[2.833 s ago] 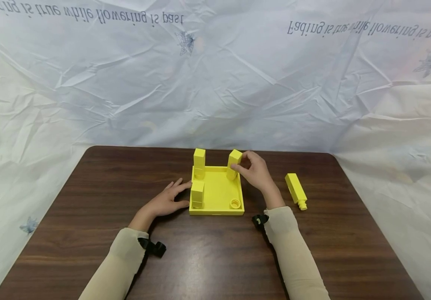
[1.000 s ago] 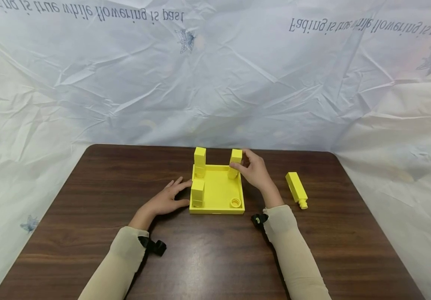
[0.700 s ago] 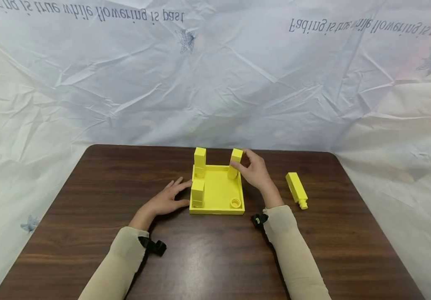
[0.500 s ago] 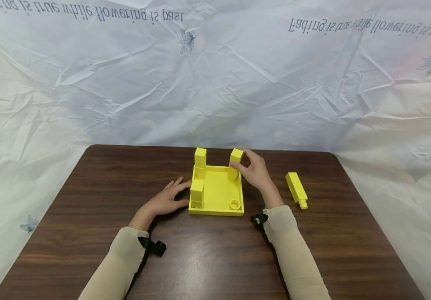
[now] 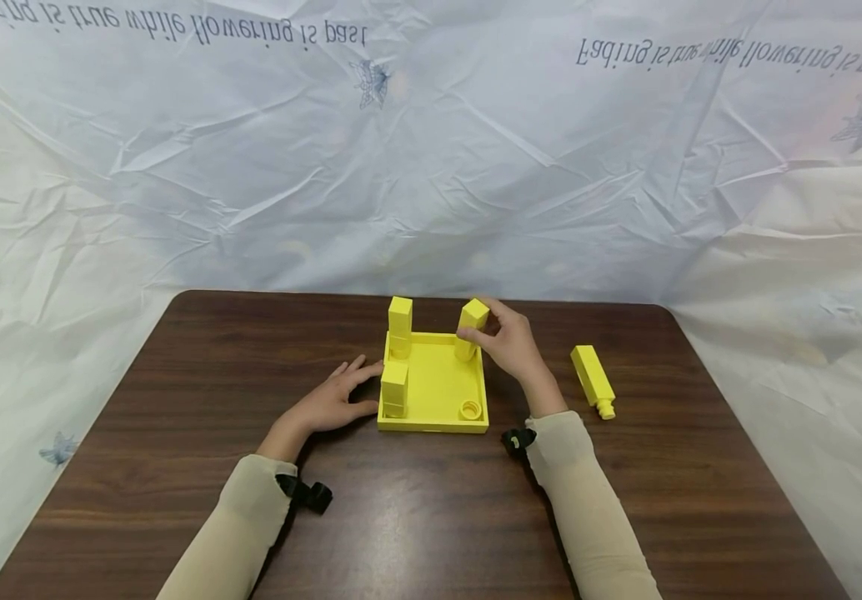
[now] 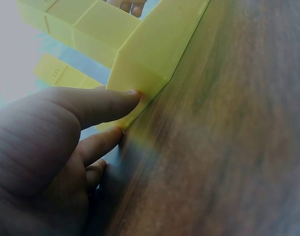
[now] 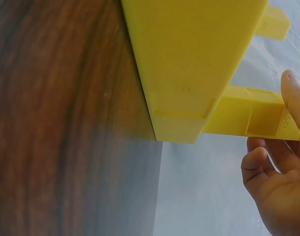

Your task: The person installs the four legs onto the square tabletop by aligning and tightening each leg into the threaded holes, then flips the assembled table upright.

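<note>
A shallow yellow square tray with a raised rim (image 5: 433, 425) lies on the table, looking like an upturned toy tabletop. At its far right corner stands a yellow square leg (image 5: 472, 317), pinched between thumb and fingers of my right hand (image 5: 513, 342). Two more legs stand upright, one at the far left corner (image 5: 399, 317) and one at the near left (image 5: 394, 383). The near right corner holds a bare threaded socket (image 5: 470, 410). My left hand (image 5: 333, 404) rests beside the tray, thumb and fingers extended against its left side; the left wrist view shows the thumb (image 6: 113, 103) touching the wall.
A loose yellow leg (image 5: 591, 379) with a threaded end lies on the dark wooden table (image 5: 416, 517), right of my right hand. A pale printed sheet (image 5: 431, 167) hangs behind the table's far edge.
The far right leg has turned in my right hand, so its top now shows a corner toward me, and the thumb has shifted slightly around it. The left hand stays against the tray.
</note>
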`<state>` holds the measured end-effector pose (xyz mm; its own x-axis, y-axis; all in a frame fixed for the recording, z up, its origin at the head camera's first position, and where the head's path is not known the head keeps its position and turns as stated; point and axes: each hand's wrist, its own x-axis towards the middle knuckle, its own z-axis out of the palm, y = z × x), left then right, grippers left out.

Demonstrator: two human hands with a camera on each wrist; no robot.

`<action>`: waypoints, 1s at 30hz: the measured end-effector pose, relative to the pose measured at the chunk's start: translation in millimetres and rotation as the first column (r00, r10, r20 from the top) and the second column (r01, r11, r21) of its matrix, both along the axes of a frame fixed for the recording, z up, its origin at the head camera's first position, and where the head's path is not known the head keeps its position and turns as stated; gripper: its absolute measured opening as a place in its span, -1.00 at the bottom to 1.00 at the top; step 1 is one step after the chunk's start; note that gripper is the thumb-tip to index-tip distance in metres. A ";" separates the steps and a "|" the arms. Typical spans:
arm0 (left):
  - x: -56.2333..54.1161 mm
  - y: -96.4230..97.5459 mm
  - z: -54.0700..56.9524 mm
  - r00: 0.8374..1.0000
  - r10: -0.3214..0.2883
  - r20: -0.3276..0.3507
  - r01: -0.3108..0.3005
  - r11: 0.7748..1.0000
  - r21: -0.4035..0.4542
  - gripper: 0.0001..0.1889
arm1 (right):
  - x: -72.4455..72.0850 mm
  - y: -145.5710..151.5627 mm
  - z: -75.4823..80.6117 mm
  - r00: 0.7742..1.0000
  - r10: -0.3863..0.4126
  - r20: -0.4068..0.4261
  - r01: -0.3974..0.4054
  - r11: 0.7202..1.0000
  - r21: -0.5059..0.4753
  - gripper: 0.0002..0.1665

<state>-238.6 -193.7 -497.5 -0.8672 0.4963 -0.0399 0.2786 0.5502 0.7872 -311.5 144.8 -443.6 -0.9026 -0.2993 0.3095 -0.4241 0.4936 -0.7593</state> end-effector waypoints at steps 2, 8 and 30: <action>0.0 -0.1 0.3 1.000 -0.001 0.000 0.001 1.000 -0.001 -0.23 | 0.3 -0.1 0.2 1.000 -0.001 0.011 0.000 1.000 0.014 -0.19; 0.4 -0.2 1.8 1.000 0.006 0.016 -0.006 1.000 -0.002 -0.23 | -0.6 -0.6 0.5 1.000 0.009 0.021 -0.010 1.000 0.026 -0.13; -0.8 -0.4 2.0 1.000 0.002 0.010 -0.002 1.000 0.001 -0.23 | -1.2 0.2 -2.3 0.998 -0.040 -0.042 0.038 0.997 -0.060 -0.36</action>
<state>-239.4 -194.1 -495.5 -0.8675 0.4950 -0.0478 0.2701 0.5497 0.7905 -312.8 145.1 -445.9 -0.8986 -0.2442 0.3646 -0.4385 0.4648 -0.7692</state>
